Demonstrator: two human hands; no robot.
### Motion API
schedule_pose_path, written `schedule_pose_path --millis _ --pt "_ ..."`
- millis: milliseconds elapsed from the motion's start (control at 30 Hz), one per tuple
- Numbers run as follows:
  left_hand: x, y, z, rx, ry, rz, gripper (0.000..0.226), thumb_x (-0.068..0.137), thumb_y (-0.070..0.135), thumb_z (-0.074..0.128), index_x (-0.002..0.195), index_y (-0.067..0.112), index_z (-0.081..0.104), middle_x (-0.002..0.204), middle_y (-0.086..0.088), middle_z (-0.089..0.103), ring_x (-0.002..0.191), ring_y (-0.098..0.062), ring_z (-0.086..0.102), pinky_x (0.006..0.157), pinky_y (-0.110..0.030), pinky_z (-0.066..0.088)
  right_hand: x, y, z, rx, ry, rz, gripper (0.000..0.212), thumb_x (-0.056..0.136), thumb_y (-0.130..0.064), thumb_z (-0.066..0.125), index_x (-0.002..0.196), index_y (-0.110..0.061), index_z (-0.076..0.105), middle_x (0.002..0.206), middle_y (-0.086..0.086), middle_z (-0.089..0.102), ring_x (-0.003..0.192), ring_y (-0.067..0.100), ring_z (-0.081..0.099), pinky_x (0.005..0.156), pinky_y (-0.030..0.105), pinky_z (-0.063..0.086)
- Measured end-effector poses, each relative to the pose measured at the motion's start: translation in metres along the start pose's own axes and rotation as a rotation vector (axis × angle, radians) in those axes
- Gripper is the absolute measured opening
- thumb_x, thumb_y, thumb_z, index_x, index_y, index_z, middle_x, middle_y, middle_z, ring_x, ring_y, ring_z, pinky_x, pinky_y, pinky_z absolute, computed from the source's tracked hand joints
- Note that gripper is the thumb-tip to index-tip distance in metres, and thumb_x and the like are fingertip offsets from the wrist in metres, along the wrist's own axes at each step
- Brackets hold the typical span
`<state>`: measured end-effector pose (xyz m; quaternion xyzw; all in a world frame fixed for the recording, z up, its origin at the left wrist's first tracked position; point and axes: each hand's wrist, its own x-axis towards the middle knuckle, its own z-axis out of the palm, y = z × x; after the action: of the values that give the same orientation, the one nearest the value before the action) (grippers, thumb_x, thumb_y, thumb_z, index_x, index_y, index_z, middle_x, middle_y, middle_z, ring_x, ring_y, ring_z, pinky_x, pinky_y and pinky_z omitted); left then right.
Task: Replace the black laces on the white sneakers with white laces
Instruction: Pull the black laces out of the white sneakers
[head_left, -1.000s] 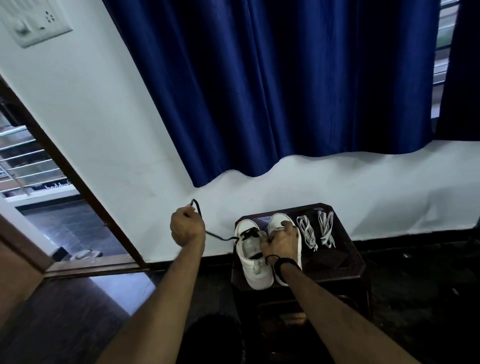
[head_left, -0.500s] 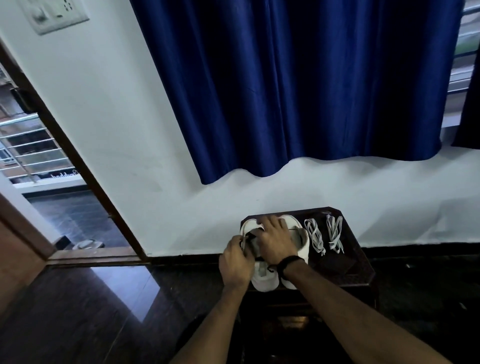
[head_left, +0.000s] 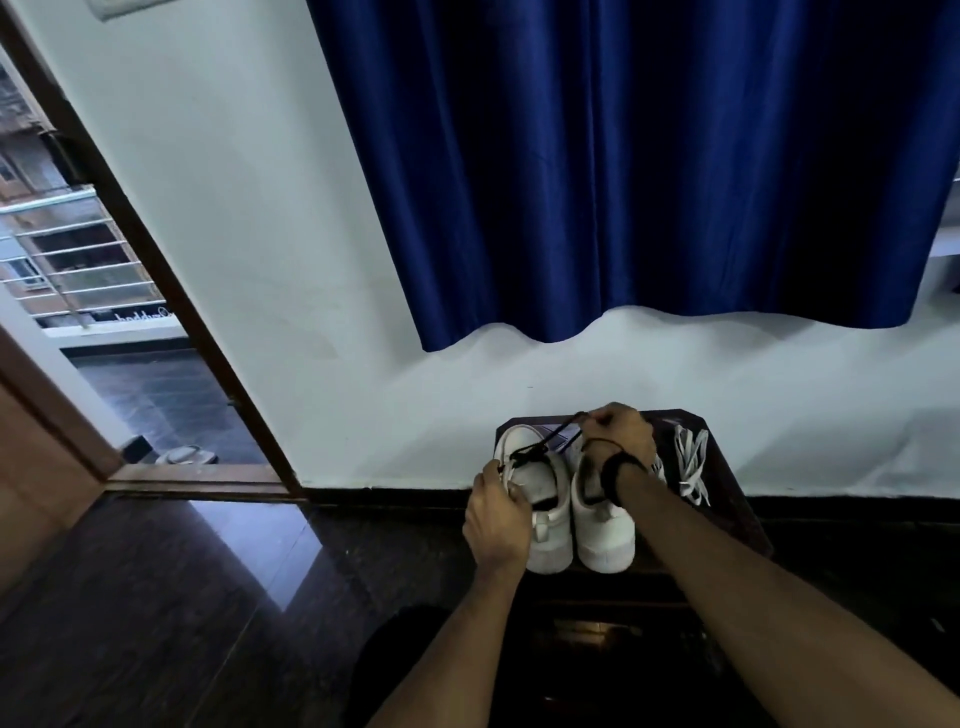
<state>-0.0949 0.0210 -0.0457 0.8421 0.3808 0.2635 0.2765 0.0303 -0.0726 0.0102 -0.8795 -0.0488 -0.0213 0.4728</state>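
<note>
Pulling: our right hand (head_left: 621, 434) pinched the black lace (head_left: 535, 451), limp and light.
Bracing: our left hand (head_left: 496, 512) gripped the left sneaker (head_left: 545, 519).

Open floor (head_left: 182, 597) left of the stool (head_left: 737, 499) — wall (head_left: 415, 426) close behind (curtain (head_left: 623, 182) overhead).

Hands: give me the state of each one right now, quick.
Left hand: grips the side of the left sneaker, steadying it.
Right hand: pinches the black lace and holds it taut above the sneakers.
</note>
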Motion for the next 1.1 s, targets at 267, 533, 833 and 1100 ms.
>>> schedule_pose_path --millis 267,533,833,1100 --pt "-0.002 0.001 0.005 0.011 0.046 0.000 0.029 0.093 0.025 0.048 0.122 0.023 0.054 0.116 -0.001 0.064 0.106 -0.031 0.061 0.076 -0.043 0.052 -0.023 -0.013 0.020 -0.612 -0.338 -0.991 0.032 0.076 -0.027 0.062 0.106 -0.020 0.070 0.108 0.003 0.067 0.106 0.028 0.054 0.091 0.038 0.038" --pt "-0.002 0.002 0.002 0.028 0.023 -0.026 0.038 0.095 0.029 0.048 0.133 0.024 0.049 0.118 -0.008 0.065 0.108 -0.034 0.061 0.079 -0.044 0.049 -0.014 -0.015 0.013 -0.371 -0.028 -0.622 0.017 0.081 -0.021 0.059 0.089 -0.026 0.072 0.091 -0.002 0.071 0.097 0.024 0.056 0.085 0.037 0.036" --pt "-0.003 0.004 0.006 0.038 0.028 -0.028 0.042 0.093 0.024 0.051 0.135 0.023 0.048 0.119 -0.010 0.065 0.107 -0.035 0.062 0.078 -0.045 0.050 -0.007 0.000 -0.002 -0.372 -0.011 -0.731 0.045 0.072 -0.021 0.070 0.117 -0.018 0.065 0.120 0.003 0.062 0.107 0.030 0.053 0.088 0.039 0.043" --pt "-0.001 0.003 0.004 0.024 0.019 -0.053 0.040 0.097 0.038 0.042 0.134 0.024 0.045 0.114 -0.010 0.066 0.108 -0.034 0.061 0.078 -0.042 0.048 -0.031 -0.028 0.035 -0.639 -0.478 -0.716 0.024 0.088 -0.018 0.054 0.106 -0.012 0.068 0.111 0.014 0.064 0.105 0.033 0.061 0.082 0.036 0.050"
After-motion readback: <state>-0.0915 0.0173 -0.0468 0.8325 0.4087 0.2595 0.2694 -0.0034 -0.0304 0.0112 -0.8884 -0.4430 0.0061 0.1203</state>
